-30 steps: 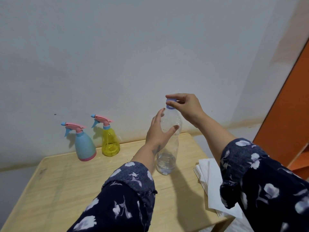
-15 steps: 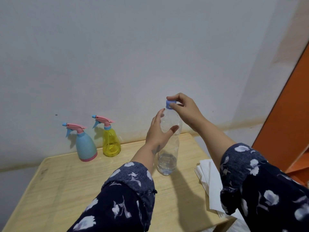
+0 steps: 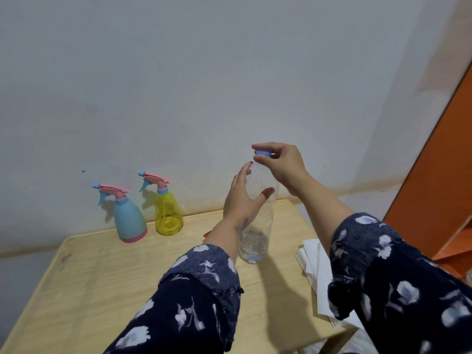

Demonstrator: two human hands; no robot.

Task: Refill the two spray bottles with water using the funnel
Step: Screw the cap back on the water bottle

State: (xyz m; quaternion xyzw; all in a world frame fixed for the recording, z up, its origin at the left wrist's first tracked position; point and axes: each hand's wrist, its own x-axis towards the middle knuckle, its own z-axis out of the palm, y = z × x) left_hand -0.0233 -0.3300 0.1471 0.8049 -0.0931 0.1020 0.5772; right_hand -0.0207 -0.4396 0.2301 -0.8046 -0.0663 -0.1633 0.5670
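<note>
Two hands work on one clear plastic water bottle (image 3: 256, 226) that stands upright on the pale wooden worktop (image 3: 107, 272). That bottle holds only a shallow pool of water at its bottom; the rest of it looks empty. The left hand (image 3: 241, 198) wraps the bottle's upper body, fingers (image 3: 242, 175) and thumb curled round the clear wall. The right hand (image 3: 281, 162) is above it, its fingers pinching the small blue screw cap (image 3: 263, 153) at the bottle's neck; whether the cap is seated on the neck or lifted off I cannot tell.

Left of the clear bottle and farther back, close to the white wall (image 3: 204, 72), stand both spray bottles. The yellow translucent spray bottle (image 3: 168, 215) with a pink trigger head is the nearer one to the clear bottle; how much liquid it holds cannot be told. The opaque light-blue spray bottle (image 3: 129, 221) with a pink base and pink trigger stands just left of the yellow one, apart from it, its contents hidden. Both trigger heads are on.

Right of the clear bottle lies a stack of white paper sheets (image 3: 316, 267) at the worktop's edge, partly under the right sleeve (image 3: 383, 277).
</note>
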